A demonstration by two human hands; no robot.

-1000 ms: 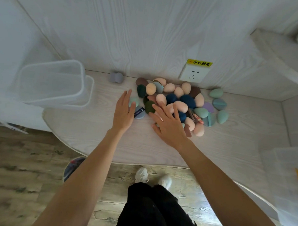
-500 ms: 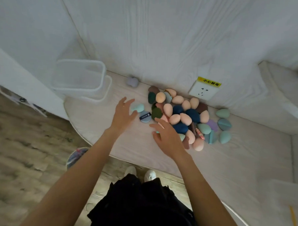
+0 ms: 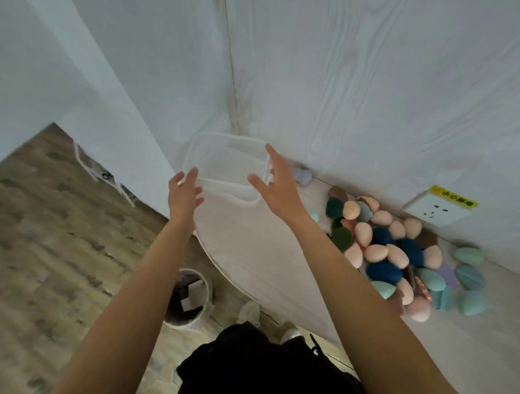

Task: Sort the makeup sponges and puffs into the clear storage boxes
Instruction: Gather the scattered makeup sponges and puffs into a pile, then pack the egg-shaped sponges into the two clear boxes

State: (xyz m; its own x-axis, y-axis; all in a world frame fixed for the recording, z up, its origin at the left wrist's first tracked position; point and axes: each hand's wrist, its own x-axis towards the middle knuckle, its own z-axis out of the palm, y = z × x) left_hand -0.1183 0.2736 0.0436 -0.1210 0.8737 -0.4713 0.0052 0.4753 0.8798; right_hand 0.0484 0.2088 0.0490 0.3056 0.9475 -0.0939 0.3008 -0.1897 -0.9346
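Both hands spread at the clear boxes, holding nothing.
Stacked clear boxes [image 3: 224,162] sit at the table's [image 3: 268,256] 11 o'clock corner by the wall. Left hand [image 3: 184,193] at their 7 o'clock edge, right hand [image 3: 278,182] at 3 o'clock, fingers splayed; contact unclear from blur. Sponge pile [image 3: 399,250] lies at 3 o'clock of the hands, well apart from the boxes. Lilac sponge [image 3: 302,175] just beside the right hand. Wall socket [image 3: 437,211] behind the pile; bin [image 3: 188,298] on floor.

yellow sticker [image 3: 452,197] above the wall socket [image 3: 436,212], Chinese characters too blurred to read
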